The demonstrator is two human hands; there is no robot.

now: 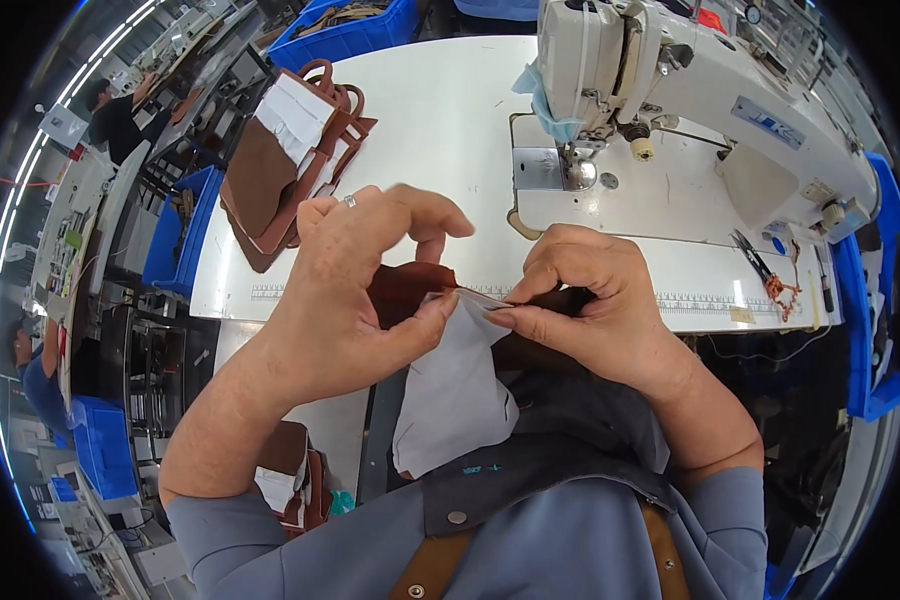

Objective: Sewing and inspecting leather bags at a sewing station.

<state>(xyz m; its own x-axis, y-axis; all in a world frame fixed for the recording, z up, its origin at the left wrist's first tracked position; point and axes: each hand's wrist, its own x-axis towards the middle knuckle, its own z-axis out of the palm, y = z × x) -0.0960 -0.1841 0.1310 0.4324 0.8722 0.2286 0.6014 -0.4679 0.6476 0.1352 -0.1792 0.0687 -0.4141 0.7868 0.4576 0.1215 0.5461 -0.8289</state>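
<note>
In front of my chest I hold a brown leather piece with grey lining [455, 405]; the lining hangs down toward my apron. My left hand [355, 270] has its thumb on the edge of the piece, its index finger lifted and curved above, and its other fingers partly hidden behind the brown leather. My right hand [590, 300] pinches the same edge between thumb and fingertips, close to the left thumb. On the table, beyond my left hand, lies a stack of brown leather bag pieces [270, 170] with looped handles and white lining.
A white sewing machine [660, 80] stands at the back right of the white table [440, 130]. Black-handled scissors [755, 262] lie near the right edge. Blue bins [185, 230] flank the table. More brown pieces [292, 475] sit low at my left. Two people work far left.
</note>
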